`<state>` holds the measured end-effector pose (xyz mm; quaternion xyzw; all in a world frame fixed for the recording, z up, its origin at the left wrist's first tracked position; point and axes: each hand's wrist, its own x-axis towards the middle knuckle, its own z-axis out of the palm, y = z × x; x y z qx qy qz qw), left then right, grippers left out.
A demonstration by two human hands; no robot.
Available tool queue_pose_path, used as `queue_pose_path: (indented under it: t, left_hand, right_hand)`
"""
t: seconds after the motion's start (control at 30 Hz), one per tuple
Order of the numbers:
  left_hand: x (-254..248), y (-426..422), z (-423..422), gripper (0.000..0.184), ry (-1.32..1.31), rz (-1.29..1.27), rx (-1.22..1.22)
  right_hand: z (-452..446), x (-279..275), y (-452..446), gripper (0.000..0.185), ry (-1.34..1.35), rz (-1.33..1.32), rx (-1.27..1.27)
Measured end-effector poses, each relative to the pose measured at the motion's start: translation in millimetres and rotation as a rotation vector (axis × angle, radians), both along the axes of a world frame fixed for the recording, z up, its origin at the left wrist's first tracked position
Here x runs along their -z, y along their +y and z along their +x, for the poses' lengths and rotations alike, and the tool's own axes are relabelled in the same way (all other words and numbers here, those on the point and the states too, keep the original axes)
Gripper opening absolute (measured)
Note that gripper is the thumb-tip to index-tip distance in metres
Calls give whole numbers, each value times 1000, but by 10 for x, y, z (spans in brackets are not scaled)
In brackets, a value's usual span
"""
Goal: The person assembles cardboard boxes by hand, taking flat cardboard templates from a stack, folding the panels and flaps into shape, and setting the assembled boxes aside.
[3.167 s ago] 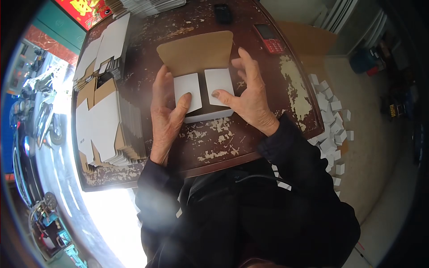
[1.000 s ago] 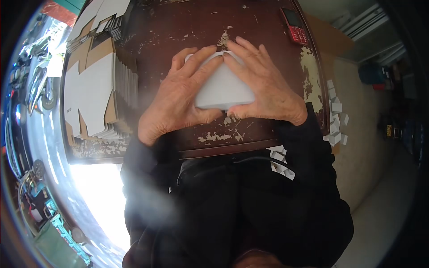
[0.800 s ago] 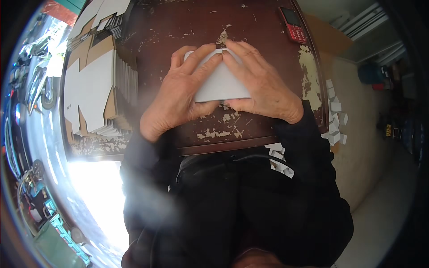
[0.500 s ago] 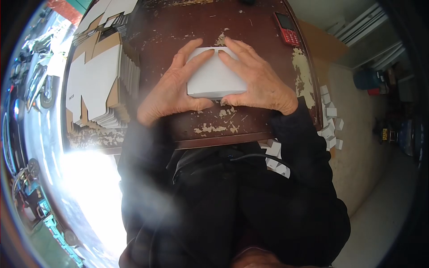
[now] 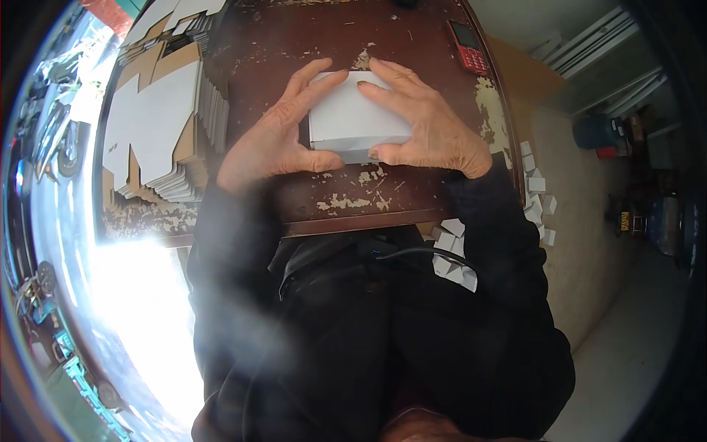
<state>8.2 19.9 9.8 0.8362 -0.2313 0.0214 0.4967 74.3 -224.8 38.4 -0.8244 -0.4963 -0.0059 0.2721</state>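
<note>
Scuffed maroon table (image 5: 294, 33) — white box (image 5: 359, 110) mid-top, flat carton stacks (image 5: 166, 96) left, red phone (image 5: 468, 48) right

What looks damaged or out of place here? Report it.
The table is worn: its finish has flaked into pale patches near the front and right edge. Beside it, white boxes lie jumbled on the floor. The white box between the left hand and right hand shows no visible damage.

The dark red table (image 5: 294, 35) in here has paint worn to pale patches (image 5: 491, 110) near its edges, and a dull beige floor (image 5: 571, 287) runs past its right side. Glaring daylight (image 5: 132, 287) bleaches the ground (image 5: 158, 361) over on the left, near a motorbike (image 5: 70, 151), while the pale wall (image 5: 512, 20) and blue bin (image 5: 593, 133) across from it sit dimmer.
</note>
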Motion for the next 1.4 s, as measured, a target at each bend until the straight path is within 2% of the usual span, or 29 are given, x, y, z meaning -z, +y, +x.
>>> queue_pose_path:
  t: [0.27, 0.4, 0.57, 0.77, 0.93, 1.1, 1.23, 1.4]
  left_hand:
    - [-34, 19, -2, 111, 88, 7, 36]
    - [44, -77, -24, 119, -102, 16, -58]
    - [107, -101, -88, 127, -29, -34, -124]
    - [171, -113, -112, 130, -27, -114, -128]
    - [167, -118, -136, 131, -31, -82, -119]
    - [196, -88, -169, 125, -20, -82, -132]
    - [185, -63, -207, 107, -74, -72, -99]
    - [171, -77, -208, 100, -59, -140, -85]
  right_hand:
    - [-40, -19, 7, 74, 50, -9, 6]
    - [-53, -22, 4, 73, 64, 12, 13]
    - [-34, -36, -39, 73, 133, 22, -4]
    - [-23, -69, -67, 72, 144, 2, -12]
    - [-34, -198, -71, 69, 309, 2, -9]
    - [-70, -143, -52, 64, 271, 32, 12]
    - [-85, -127, -58, 60, 236, 38, 2]
    - [-102, -154, -61, 58, 292, 47, -1]
